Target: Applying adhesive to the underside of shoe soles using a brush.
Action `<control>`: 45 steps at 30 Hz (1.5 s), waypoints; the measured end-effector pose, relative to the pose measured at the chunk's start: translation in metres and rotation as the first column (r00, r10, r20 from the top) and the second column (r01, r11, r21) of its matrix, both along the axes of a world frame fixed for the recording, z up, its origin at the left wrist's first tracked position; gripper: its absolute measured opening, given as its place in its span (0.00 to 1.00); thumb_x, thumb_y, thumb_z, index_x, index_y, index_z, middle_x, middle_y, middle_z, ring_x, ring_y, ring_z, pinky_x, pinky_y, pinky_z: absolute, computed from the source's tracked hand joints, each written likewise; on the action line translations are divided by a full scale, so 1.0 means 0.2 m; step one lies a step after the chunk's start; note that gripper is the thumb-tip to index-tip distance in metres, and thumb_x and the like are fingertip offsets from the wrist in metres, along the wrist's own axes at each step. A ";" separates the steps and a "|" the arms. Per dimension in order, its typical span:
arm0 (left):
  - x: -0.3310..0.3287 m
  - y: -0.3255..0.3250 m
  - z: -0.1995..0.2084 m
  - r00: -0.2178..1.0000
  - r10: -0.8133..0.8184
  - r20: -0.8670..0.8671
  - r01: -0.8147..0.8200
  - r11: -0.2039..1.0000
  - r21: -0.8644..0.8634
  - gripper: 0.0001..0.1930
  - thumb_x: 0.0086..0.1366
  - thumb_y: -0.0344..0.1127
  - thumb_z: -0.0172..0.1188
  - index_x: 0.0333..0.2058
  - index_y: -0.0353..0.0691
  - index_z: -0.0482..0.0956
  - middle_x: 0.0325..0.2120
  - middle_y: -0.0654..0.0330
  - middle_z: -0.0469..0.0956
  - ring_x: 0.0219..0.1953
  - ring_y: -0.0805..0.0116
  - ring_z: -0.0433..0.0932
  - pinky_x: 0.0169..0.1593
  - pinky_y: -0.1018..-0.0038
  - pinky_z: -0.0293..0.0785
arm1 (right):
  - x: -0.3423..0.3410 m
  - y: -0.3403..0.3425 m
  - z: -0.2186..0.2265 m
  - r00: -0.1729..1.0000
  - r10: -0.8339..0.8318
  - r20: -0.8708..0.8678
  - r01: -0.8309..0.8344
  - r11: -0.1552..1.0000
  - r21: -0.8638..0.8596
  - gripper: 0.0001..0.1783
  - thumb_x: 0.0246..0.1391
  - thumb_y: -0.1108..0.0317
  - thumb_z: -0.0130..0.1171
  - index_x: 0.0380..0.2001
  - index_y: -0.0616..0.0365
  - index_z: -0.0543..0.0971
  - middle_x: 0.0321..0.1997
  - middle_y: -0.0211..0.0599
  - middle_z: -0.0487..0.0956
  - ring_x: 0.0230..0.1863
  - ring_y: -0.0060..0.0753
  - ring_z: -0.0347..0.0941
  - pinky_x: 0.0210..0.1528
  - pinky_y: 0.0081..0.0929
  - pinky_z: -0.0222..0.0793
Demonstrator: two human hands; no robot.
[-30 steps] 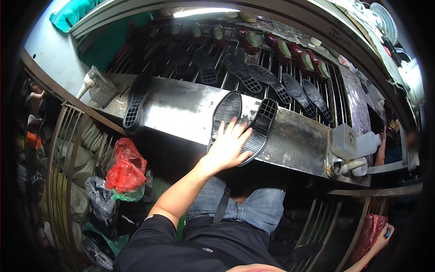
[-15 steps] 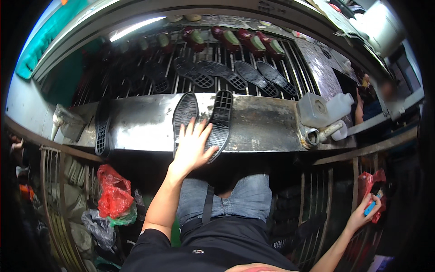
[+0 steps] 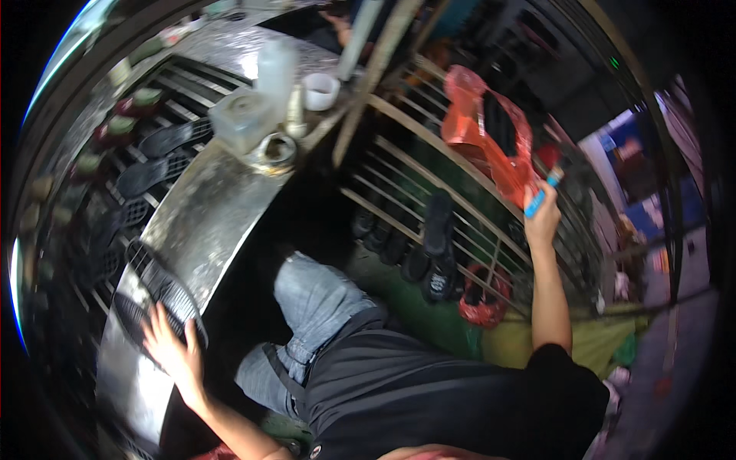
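My left hand (image 3: 175, 359) lies with fingers spread on a pair of black ribbed shoe soles (image 3: 170, 287) on the metal bench. The soles lie side by side, one partly under the fingers. Out to the right, my right hand (image 3: 543, 222) is closed round a slim blue-handled tool (image 3: 537, 201) with a tan tip; its exact kind is unclear. That hand is against the lower edge of a red plastic bag (image 3: 468, 126) at the rail, with something dark showing in its mouth. Whether the fingers also pinch the bag cannot be made out.
The metal bench (image 3: 211, 222) runs along the left, with more black soles (image 3: 149, 178) and dark red shoes (image 3: 138, 103) on a barred rack beyond. Plastic containers (image 3: 239, 119) and a small pot (image 3: 276, 151) stand at its end. Black shoes (image 3: 438, 280) sit by a barred rail (image 3: 429, 176).
The view has swung to the right, bringing the rail and the red bag further in. My right hand has reached up to the bag with the blue-handled tool. My left hand stays on the soles.
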State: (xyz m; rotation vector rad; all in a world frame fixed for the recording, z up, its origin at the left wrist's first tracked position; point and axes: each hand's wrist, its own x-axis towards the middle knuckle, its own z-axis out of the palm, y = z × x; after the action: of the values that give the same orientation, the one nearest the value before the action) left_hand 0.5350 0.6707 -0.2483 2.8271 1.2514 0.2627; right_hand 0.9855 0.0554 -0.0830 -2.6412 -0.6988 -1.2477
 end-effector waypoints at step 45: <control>1.52 -0.86 0.72 -0.002 -0.699 0.715 0.926 0.269 0.266 0.38 0.60 0.30 0.72 0.70 0.40 0.71 0.71 0.50 0.70 0.77 0.43 0.63 0.79 0.46 0.58 | 0.03 0.60 0.13 0.861 0.482 0.161 -0.495 0.867 0.050 0.12 0.68 0.80 0.64 0.53 0.65 0.80 0.53 0.49 0.87 0.50 0.55 0.84 0.53 0.43 0.79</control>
State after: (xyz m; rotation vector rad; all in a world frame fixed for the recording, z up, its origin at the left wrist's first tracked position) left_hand 0.8382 0.4982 -0.1036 2.1488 -0.6507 0.9039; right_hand 0.9921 0.1750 -0.0571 -2.1133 -1.2127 -1.2756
